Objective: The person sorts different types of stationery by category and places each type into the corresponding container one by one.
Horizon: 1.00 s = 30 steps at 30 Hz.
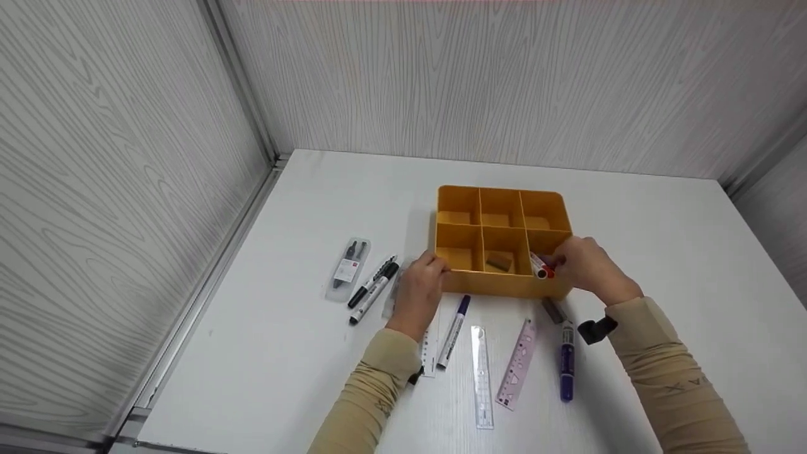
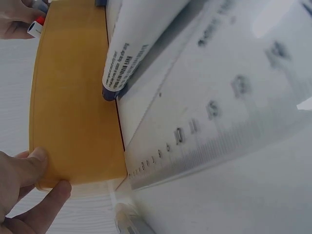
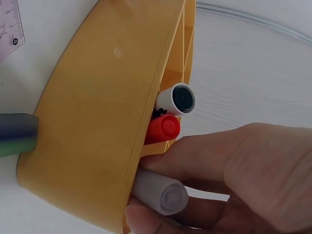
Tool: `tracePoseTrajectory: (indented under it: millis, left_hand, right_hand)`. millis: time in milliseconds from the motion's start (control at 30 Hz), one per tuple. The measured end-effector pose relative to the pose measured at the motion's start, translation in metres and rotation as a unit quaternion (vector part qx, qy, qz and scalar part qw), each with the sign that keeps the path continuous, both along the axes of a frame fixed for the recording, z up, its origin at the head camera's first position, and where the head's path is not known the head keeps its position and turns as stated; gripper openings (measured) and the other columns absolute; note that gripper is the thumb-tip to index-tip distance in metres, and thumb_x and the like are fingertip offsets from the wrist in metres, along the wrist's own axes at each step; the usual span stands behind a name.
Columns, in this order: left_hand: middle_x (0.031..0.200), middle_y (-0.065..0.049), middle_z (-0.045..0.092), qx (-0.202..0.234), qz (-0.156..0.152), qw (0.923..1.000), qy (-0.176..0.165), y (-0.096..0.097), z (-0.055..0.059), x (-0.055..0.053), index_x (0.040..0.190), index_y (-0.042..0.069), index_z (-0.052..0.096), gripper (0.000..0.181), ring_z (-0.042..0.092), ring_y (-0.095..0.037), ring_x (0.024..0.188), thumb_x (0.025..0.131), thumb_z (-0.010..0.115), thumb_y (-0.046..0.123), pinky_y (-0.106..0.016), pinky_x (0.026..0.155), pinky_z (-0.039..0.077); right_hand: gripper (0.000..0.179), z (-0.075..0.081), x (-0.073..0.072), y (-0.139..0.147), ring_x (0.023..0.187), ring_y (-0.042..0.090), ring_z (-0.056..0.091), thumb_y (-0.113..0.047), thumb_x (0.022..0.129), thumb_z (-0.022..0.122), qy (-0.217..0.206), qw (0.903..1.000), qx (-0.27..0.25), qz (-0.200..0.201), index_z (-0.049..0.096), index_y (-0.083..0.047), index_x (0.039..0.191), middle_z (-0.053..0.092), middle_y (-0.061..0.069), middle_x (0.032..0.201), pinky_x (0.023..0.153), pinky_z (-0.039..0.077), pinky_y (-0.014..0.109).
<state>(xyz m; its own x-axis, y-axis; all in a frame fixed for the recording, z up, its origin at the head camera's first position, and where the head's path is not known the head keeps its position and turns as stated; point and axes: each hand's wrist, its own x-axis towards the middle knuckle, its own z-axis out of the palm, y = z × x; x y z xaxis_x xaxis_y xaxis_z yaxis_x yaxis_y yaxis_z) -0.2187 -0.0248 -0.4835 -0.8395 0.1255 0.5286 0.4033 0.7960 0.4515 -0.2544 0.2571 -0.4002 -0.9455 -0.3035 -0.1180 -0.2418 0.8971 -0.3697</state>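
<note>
R hand (image 1: pixel 586 266), the nearer, pinches a pale marker (image 3: pixel 162 193) slanting lengthwise into near-R compt. (image 1: pixel 547 240), L hand (image 1: pixel 418 293) gripping orange box's (image 1: pixel 488 283) near-L corner.

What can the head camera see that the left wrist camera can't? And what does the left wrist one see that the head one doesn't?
Only the head view shows the six boxy compartments inside the orange-yellow plastic tray, and the flat pink plastic ruler.

Only the left wrist view shows the black-striped barcode on the long white marker with a dark cap, and readable numbers on a clear plastic ruler.

Both show the tray's outer wall, that marker, the left hand gripping the tray's edge, and the right hand.
</note>
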Motion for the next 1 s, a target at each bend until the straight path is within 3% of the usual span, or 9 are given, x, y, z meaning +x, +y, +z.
tracePoseTrajectory:
  millis: [133,367,600,833,1000]
  left_hand:
    - [0.094,0.000,0.065,0.002,-0.002,1.0000,0.005,0.001,0.000,-0.001,0.091,0.012,0.072,0.004,0.066,-0.018,0.084,0.092,0.068,0.013,-0.028,0.074,0.056]
    - [0.093,0.001,0.064,-0.004,0.002,1.0000,0.001,0.001,0.001,0.000,0.090,0.012,0.072,0.004,0.066,-0.017,0.083,0.092,0.068,0.013,-0.028,0.072,0.056]
    - [0.092,0.000,0.063,0.002,0.004,1.0000,0.007,0.001,-0.001,0.000,0.089,0.011,0.072,0.005,0.066,-0.017,0.082,0.091,0.068,0.013,-0.028,0.072,0.056]
    - [0.090,-0.001,0.063,0.010,0.002,0.9995,0.029,0.000,-0.002,-0.001,0.086,0.011,0.071,0.004,0.066,-0.018,0.080,0.090,0.069,0.010,-0.027,0.071,0.056]
    - [0.091,0.000,0.063,0.003,0.004,0.9998,0.021,0.000,0.000,0.000,0.088,0.011,0.071,0.005,0.066,-0.017,0.082,0.091,0.067,0.010,-0.026,0.072,0.056]
  right_hand:
    - [0.018,0.000,-0.004,-0.002,0.074,0.024,0.057,0.007,0.085,0.058,-0.007,1.0000,0.007,-0.001,0.076,0.003,0.089,0.071,0.020,0.089,0.061,0.049,0.032]
    - [0.020,-0.002,-0.007,-0.003,0.073,0.023,0.059,0.006,0.088,0.056,-0.009,1.0000,-0.002,0.003,0.075,0.006,0.092,0.071,0.021,0.089,0.065,0.054,0.036]
    - [0.022,-0.006,-0.006,-0.005,0.064,0.018,0.050,-0.002,0.095,0.053,0.005,0.9998,-0.020,0.002,0.067,0.000,0.079,0.062,0.008,0.073,0.058,0.041,0.031]
    - [0.025,-0.011,-0.004,-0.004,0.065,0.018,0.053,-0.012,0.101,0.049,-0.008,0.9994,-0.023,-0.023,0.066,-0.001,0.086,0.063,0.009,0.076,0.060,0.045,0.031]
    - [0.029,-0.013,-0.001,-0.002,0.063,0.017,0.052,-0.018,0.103,0.047,-0.017,0.9988,-0.028,-0.035,0.064,-0.001,0.087,0.058,0.005,0.071,0.058,0.043,0.029]
